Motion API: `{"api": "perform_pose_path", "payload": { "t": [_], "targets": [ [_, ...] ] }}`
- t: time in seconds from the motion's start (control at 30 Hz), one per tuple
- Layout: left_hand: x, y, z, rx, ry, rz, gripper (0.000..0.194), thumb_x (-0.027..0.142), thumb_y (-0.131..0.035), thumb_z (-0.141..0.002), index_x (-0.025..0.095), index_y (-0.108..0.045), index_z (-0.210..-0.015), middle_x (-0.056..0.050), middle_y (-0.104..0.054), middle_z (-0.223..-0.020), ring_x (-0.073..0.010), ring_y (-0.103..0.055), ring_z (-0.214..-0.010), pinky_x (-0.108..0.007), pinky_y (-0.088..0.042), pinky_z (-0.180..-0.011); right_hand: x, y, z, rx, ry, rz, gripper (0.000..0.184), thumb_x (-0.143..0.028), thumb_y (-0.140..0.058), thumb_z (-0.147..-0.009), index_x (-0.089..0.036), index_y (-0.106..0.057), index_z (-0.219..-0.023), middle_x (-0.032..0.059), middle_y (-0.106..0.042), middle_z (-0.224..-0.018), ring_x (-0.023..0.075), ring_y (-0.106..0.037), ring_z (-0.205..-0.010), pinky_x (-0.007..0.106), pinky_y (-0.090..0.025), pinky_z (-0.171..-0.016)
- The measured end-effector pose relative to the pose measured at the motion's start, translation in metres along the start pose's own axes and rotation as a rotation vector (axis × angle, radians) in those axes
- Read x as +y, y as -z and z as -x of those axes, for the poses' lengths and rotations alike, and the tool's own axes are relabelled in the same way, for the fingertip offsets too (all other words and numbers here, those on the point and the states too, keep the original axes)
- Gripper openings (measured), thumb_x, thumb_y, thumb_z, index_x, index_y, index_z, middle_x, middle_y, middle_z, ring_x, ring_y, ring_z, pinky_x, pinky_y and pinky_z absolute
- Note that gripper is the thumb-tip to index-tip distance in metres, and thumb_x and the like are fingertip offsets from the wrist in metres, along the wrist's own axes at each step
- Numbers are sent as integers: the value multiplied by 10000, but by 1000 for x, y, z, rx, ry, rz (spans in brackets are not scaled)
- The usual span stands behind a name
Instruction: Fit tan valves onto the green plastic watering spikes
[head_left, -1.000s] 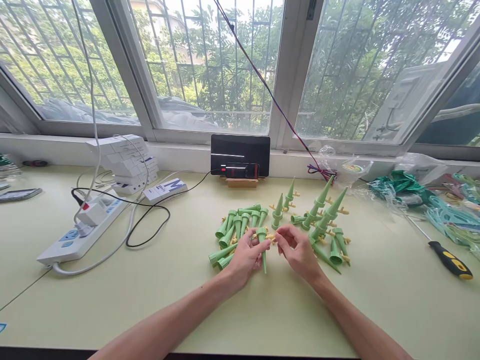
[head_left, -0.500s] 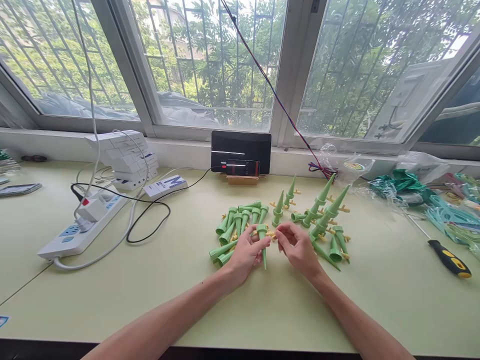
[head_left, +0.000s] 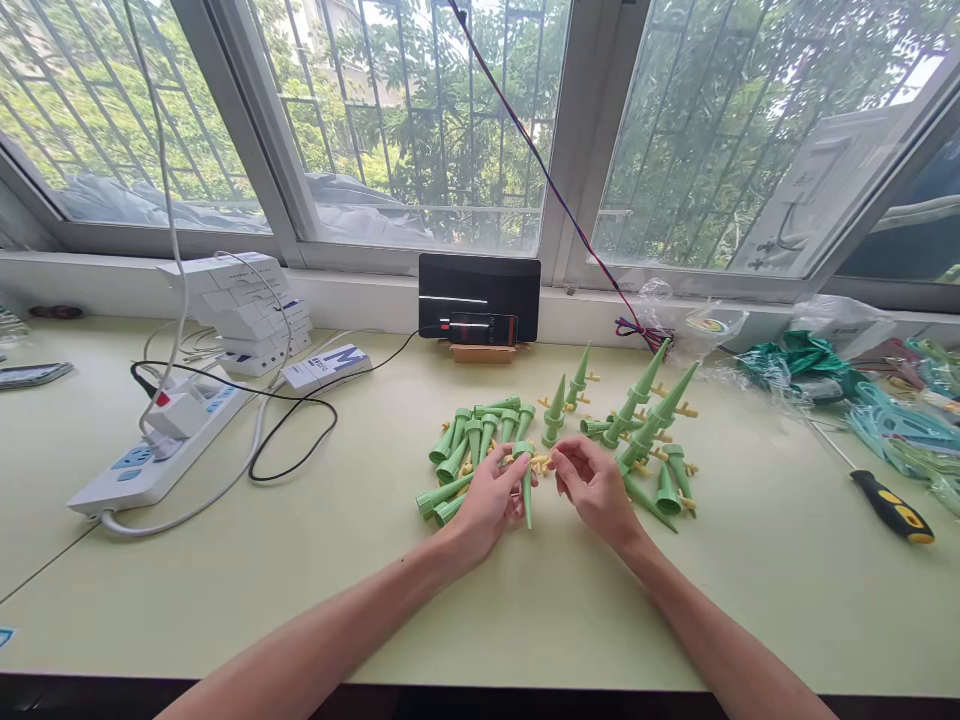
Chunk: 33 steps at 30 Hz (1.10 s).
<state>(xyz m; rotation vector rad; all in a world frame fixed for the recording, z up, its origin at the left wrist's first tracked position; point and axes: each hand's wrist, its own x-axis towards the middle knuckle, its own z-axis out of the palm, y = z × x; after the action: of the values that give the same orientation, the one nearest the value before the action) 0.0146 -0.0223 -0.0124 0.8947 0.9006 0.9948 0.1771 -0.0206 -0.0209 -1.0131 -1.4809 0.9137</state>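
My left hand (head_left: 486,508) is closed around a green plant watering spike (head_left: 528,500), its pointed end down toward me. A yellow valve (head_left: 540,463) sticks out from the spike's right side. Thumb and fingers of my right hand (head_left: 591,487) pinch the valve's outer end. Beside my left hand lies a pile of loose green spikes (head_left: 450,465). Right of my right hand, several spikes with yellow valves stand upright, such as one tall green spike (head_left: 664,405), and others lie around them. Two more upright spikes, including a small one (head_left: 553,415), stand behind my hands.
A tablet (head_left: 480,290) with a phone (head_left: 484,328) before it leans at the window ledge. On the left are a power strip (head_left: 112,490), cables and stacked white boxes (head_left: 244,310). On the right lie a screwdriver (head_left: 892,507) and plastic bags (head_left: 806,370).
The camera view has shifted slightly. Both hands keep their hold on the spike and its valve, and more of the yellow valve shows between them.
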Motion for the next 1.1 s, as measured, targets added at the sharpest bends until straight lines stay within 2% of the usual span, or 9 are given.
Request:
{"api": "perform_pose_path", "payload": {
  "t": [0.2, 0.6, 1.1],
  "targets": [
    [2, -2, 0, -6, -1, 27, 452, 543, -701, -790, 202, -523, -1027, 28, -599, -741, -27, -391, -422, -178, -296, -398, 1, 2, 1, 75, 10, 31, 232, -423, -584, -939, -198, -562, -886, -20, -536, -666, 115, -494, -532, 241, -423, -498],
    [-1, 0, -1, -34, -47, 54, 367, 478, -690, -826, 237, -484, -1009, 25, -648, -804, -20, -407, -407, -177, -295, -424, -1, 3, -1, 123, -11, 94, 241, -429, -585, -931, -195, -563, -882, 3, -566, -715, 123, -501, -557, 249, -422, -511],
    [-2, 1, 0, -29, -81, 50, 377, 490, -700, -807, 242, -513, -1023, 46, -596, -732, -29, -405, -402, -190, -325, -425, -1, 2, 0, 55, -7, 99, 241, -433, -604, -913, -194, -574, -902, 37, -632, -780, 146, -543, -584, 267, -462, -539]
  ]
}}
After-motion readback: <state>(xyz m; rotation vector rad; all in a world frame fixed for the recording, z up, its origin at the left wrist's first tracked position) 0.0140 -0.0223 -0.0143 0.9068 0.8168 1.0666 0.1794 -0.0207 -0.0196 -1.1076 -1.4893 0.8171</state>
